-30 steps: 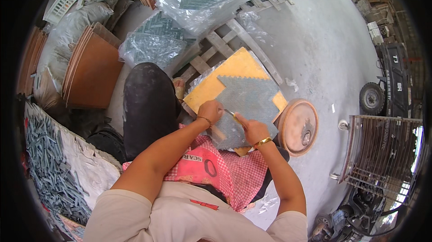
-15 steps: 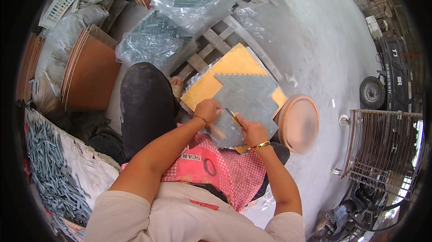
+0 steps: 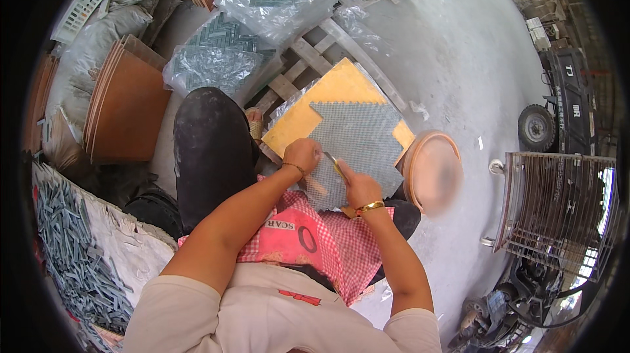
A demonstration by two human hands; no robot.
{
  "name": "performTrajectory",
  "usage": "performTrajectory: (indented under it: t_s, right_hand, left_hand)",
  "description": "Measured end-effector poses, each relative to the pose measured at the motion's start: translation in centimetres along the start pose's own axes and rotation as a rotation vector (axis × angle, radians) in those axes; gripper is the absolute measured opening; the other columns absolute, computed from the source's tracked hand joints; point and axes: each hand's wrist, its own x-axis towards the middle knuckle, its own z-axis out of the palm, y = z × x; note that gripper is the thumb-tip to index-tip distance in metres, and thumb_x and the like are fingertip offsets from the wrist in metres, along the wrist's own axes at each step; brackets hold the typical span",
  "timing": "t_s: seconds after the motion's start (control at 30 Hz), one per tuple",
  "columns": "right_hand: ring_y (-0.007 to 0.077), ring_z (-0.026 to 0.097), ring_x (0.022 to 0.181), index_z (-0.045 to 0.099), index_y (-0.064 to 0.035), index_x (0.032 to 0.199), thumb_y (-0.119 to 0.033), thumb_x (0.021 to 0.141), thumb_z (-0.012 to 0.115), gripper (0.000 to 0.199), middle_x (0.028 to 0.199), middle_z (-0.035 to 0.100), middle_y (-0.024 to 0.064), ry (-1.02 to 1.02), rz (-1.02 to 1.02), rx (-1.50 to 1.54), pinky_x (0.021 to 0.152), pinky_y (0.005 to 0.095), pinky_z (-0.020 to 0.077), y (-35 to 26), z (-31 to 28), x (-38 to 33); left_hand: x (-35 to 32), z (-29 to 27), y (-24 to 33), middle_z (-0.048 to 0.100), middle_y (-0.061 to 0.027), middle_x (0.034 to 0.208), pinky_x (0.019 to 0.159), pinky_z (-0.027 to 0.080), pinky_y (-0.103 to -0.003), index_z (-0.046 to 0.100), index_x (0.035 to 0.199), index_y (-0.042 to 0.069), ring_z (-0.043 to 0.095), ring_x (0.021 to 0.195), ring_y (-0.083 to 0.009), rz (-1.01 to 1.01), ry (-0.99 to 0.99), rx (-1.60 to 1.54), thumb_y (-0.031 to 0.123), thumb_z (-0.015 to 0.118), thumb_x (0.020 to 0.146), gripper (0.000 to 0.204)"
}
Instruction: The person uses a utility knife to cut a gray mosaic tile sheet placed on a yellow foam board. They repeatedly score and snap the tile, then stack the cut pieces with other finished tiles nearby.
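Note:
A grey mesh-backed mosaic tile sheet (image 3: 357, 133) with zigzag edges lies on a yellow board (image 3: 341, 81) in front of my lap. My right hand (image 3: 359, 186) is closed round a yellow-handled utility knife (image 3: 337, 167), its blade pointing up and left over the sheet. My left hand (image 3: 303, 154) is closed in a pinch at the sheet's left edge, right by the blade tip. What its fingers hold is too small to make out. Below my left hand, a strip of bare board shows at a gap in the sheet.
Plastic-wrapped herringbone tile sheets (image 3: 220, 48) are stacked ahead, beside a wooden pallet (image 3: 305, 58). A round orange-rimmed tub (image 3: 433, 172) stands at the right. Brown boards (image 3: 128, 103) lean at the left, above a heap of loose grey tile strips (image 3: 72, 248). A wheeled cart (image 3: 571, 117) is far right.
The knife has come slightly closer to my left hand, its blade tip now near the pinched fingers. The whole view has shifted a little; both grips stay the same.

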Motion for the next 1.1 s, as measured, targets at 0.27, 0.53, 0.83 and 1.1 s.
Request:
performTrajectory:
  t_s: [0.27,0.53,0.83,1.1]
  right_hand:
    - [0.0344,0.056,0.064,0.038,-0.0186,0.121,-0.011,0.077,0.046,0.045,0.068,0.057,0.0195,-0.011,0.125,0.065,0.057,0.0443,0.0441,-2.4,0.6,-0.3]
    - [0.0389,0.055,0.071,0.036,-0.0121,0.123,-0.011,0.076,0.048,0.049,0.075,0.057,0.0229,0.012,0.215,0.287,0.067,0.0443,0.0433,-4.1,1.2,-1.2]
    - [0.0394,0.054,0.072,0.038,-0.0089,0.122,-0.011,0.074,0.050,0.050,0.080,0.055,0.0250,0.115,0.253,0.481,0.068,0.0438,0.0422,-4.9,3.0,-2.4]
    - [0.0394,0.054,0.063,0.032,-0.0055,0.124,-0.011,0.076,0.048,0.051,0.068,0.055,0.0248,0.071,0.249,0.448,0.060,0.0464,0.0423,-6.6,3.6,-3.4]
  left_hand:
    - [0.2,0.3,0.2,0.059,-0.0100,0.070,0.062,0.045,-0.038,0.063,0.066,0.013,0.057,0.069,-0.0287,-0.027,0.073,-0.031,0.017,0.060,0.065,0.006]
    - [0.4,0.4,-0.4,0.059,-0.0110,0.069,0.060,0.046,-0.038,0.063,0.065,0.012,0.057,0.067,-0.0289,-0.028,0.034,-0.016,0.012,0.057,0.063,0.006]
    - [1.0,0.8,-0.1,0.059,-0.0109,0.070,0.061,0.045,-0.039,0.062,0.066,0.010,0.056,0.068,-0.0296,-0.082,-0.017,0.155,0.020,0.060,0.062,0.011]
    - [0.7,0.3,-0.4,0.059,-0.0148,0.071,0.060,0.045,-0.040,0.063,0.067,0.008,0.057,0.067,-0.0320,-0.025,0.017,0.019,0.020,0.053,0.064,0.015]
